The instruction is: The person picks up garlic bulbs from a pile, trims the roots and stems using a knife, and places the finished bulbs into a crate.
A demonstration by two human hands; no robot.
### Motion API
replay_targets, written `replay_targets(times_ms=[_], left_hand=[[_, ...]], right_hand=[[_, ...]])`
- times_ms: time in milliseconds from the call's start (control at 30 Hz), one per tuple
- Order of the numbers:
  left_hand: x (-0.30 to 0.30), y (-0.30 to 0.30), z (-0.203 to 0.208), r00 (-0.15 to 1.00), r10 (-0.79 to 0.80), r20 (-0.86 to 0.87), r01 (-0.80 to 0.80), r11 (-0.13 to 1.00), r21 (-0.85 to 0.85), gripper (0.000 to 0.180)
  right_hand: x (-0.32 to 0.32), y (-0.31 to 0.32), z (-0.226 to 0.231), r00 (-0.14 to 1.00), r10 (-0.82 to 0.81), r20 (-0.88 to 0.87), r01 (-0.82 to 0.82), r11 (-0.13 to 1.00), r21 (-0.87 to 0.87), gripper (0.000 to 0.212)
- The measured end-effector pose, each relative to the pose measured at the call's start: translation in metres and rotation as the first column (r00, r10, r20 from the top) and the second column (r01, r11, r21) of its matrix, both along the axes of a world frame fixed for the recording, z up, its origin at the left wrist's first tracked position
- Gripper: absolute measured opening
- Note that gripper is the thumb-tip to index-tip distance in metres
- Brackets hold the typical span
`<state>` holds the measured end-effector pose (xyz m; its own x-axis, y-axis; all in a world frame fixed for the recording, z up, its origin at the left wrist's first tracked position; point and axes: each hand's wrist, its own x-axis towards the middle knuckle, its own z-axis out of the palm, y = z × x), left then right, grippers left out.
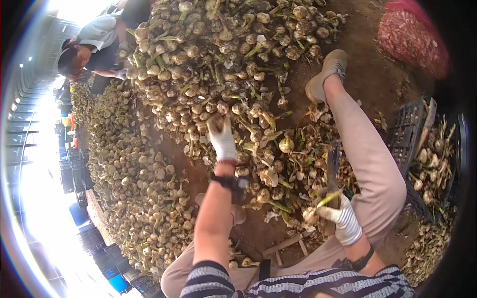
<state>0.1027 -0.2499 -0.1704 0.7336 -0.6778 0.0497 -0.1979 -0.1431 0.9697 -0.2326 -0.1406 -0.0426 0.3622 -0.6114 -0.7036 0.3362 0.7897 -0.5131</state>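
My left hand [221,140], in a white glove with soiled fingertips, reaches out over a large heap of garlic bulbs [198,74]. Its fingers point down at the bulbs, a little apart, and nothing shows in its grasp. By my bent right leg, my right hand [345,223], in a striped white glove, is closed on a long dark-bladed knife [333,169]. The blade points away from me. At the thumb tip a garlic bulb [310,215] lies against the blade, with a green stem piece [328,198] just above it.
Another garlic heap [134,184] stretches along the left, with a person [102,37] bending at its far end. A red mesh sack [415,37] stands far right, a dark crate [407,134] beside my right leg. A small wooden frame [285,245] lies between my legs.
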Motion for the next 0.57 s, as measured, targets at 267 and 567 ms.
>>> replay_targets(times_ms=[267, 567], left_hand=[[-0.177, 0.123, 0.117, 0.625, -0.460, -0.630, 0.565, 0.824, -0.041, 0.039], [-0.219, 0.185, 0.171, 0.315, -0.675, -0.667, 0.819, 0.549, -0.170, 0.049]], right_hand=[[0.000, 0.009, 0.006, 1.000, -0.010, -0.029, 0.002, 0.960, -0.281, 0.037], [-0.067, 0.048, 0.072, 0.997, 0.017, -0.078, -0.049, 0.902, -0.429, 0.028]])
